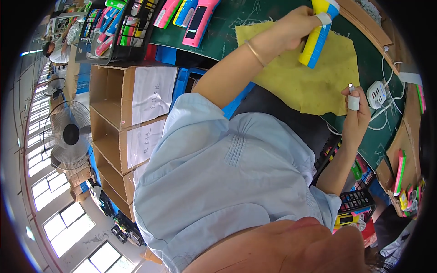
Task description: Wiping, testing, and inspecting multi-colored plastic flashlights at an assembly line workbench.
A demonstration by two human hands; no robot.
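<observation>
Holding a yellow-and-blue torch [315, 43] between one and two o'clock, the left hand [298, 28] has its grip closed round the side of the body, with a white wrap [324, 18] on one digit and a bangle [256, 53] at the wrist. The torch slants, its white-rimmed end pointing toward one o'clock and its other end over a yellow cloth [318, 86]; whether it touches the cloth I cannot tell. Just past two o'clock, the right hand [358, 113] has its grip pinching a small plug [351, 86], metal tip up toward twelve; another white wrap [353, 103] circles a finger there. Near that hand, toward three o'clock, a white hub [377, 94] with white leads [388, 103] lies on the green bench [375, 148]. The cloth lies on the bench between the two hands. Close to twelve o'clock, on the eleven side, bright units lie side by side, a pink one [199, 26] nearest the left forearm. A black basket [125, 27] of coloured pieces stands between ten and eleven. At nine are open cartons [107, 111] and, farther out, a fan [70, 134]
</observation>
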